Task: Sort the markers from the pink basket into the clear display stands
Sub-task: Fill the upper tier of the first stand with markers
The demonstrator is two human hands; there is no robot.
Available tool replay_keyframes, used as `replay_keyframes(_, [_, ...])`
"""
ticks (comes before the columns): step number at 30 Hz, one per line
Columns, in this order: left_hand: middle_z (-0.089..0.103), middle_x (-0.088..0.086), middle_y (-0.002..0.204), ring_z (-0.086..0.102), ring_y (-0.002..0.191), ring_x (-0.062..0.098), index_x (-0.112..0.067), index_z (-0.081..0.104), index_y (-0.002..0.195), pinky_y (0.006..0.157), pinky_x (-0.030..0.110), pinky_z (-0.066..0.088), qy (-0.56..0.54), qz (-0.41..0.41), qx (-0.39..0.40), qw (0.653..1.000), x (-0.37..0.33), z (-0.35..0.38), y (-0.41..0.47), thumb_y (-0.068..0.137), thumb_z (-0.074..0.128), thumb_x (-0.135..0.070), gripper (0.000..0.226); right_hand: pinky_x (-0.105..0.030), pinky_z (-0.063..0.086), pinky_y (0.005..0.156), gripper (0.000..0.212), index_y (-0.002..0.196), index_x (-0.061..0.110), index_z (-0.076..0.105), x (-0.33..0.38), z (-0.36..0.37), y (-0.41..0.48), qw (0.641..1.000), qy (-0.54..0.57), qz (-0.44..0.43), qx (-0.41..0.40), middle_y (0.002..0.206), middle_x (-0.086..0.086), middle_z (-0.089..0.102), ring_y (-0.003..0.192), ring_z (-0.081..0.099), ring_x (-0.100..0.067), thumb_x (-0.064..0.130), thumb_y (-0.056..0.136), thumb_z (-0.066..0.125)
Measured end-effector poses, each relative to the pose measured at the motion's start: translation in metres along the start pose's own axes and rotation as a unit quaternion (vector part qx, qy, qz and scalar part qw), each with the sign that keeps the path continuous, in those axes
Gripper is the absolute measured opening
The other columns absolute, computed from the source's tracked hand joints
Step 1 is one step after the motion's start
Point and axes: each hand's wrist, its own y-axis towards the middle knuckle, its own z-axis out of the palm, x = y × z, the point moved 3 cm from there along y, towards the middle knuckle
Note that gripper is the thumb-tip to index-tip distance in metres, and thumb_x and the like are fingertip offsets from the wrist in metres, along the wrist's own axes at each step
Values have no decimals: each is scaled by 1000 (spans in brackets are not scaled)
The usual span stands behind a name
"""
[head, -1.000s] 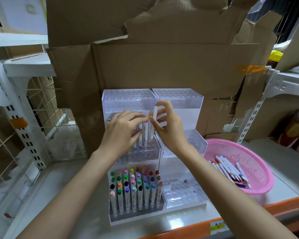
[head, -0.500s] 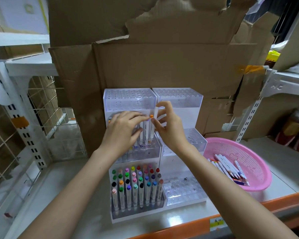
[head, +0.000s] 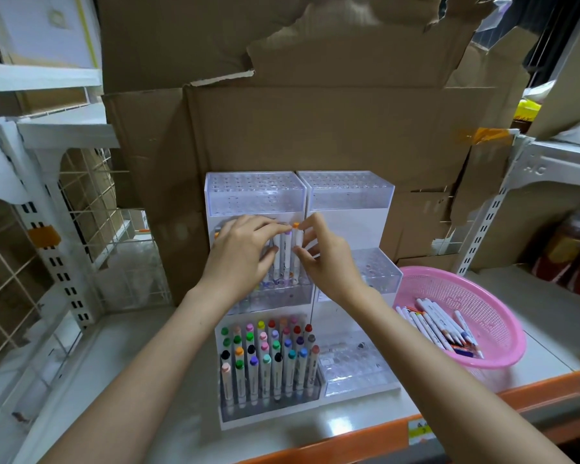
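Note:
Two clear tiered display stands stand side by side: the left stand (head: 255,195) and the right stand (head: 349,195). The left stand's bottom tier is packed with coloured-cap markers (head: 268,360), and its middle tier holds several more. My right hand (head: 329,262) pinches a white marker (head: 298,239) standing at the right edge of that middle tier, beside an orange-capped one (head: 296,225). My left hand (head: 241,259) curls over the tops of the neighbouring markers, thumb against a barrel. The pink basket (head: 503,316) at the right holds several loose markers (head: 442,329).
Cardboard boxes (head: 315,135) rise directly behind the stands. A white wire rack (head: 81,202) is at the left and a white shelf bracket (head: 489,216) at the right. The shelf's orange front edge (head: 399,430) runs below the stands. Dark bottles (head: 576,249) stand far right.
My right hand has lowered the white marker from above the row down into the left stand's middle tier. My left hand has stayed on the neighbouring markers.

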Motion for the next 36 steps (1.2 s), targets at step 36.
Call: replay_keyframes(36, [62, 4, 110, 58, 102, 27, -16, 61, 118, 81, 38, 48, 5, 119, 60, 991, -121, 69, 22, 82, 61, -35, 41, -39, 43, 97, 61, 144, 23, 37, -71, -101, -60, 982, -167, 67, 65, 141, 1, 47, 125, 47, -22, 42, 90, 57])
